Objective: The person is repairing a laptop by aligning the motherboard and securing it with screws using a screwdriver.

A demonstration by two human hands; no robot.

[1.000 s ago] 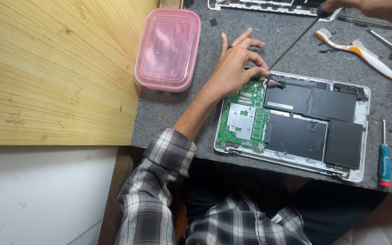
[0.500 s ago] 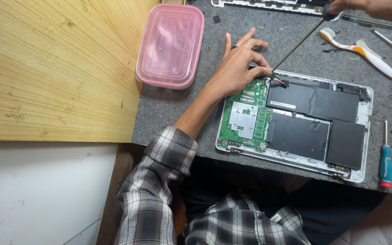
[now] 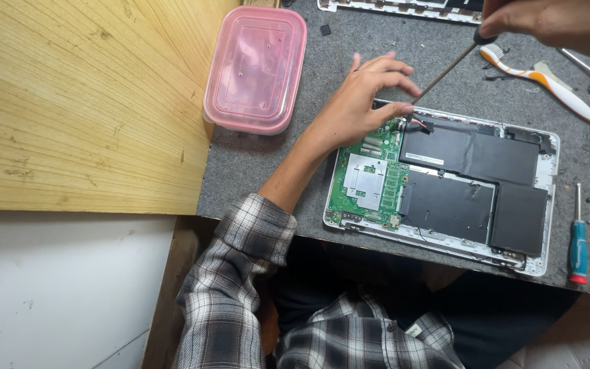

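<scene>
Wooden panel [image 3: 69, 102]: pale, grained, filling the upper left, its edge against the bench.

Grey mat [image 3: 268, 171]: speckled work surface under everything I am handling.

Opened laptop [image 3: 544, 205]: white shell, base cover off, lying flat near the front edge of the mat. Black battery cells [image 3: 472, 184] take up its right and middle; the green circuit board [image 3: 370, 181] sits at its left end.

Pink plastic box [image 3: 254, 68]: lidded, translucent, a few small screws showing inside; it stands on the mat to the left of the laptop, against the wooden panel.

White cover strip [image 3: 397, 8]: part of another casing piece at the top edge, mostly cut off.

My left hand [image 3: 363, 102]: resting at the laptop's top left corner, fingers loosely spread, thumb and forefinger drawn close at the board's upper edge. Whether they pinch anything I cannot tell.

My right hand [image 3: 548, 24]: at the top right, partly out of view, closed around the handle of a long screwdriver [image 3: 445, 72], whose thin shaft slants down to a tip beside my left fingertips, near a small red-wired connector.

Toothbrush [image 3: 541, 78]: white and orange, lying on the mat above the laptop.

Small screwdriver [image 3: 578, 242]: blue and red handle, lying just right of the laptop.
</scene>
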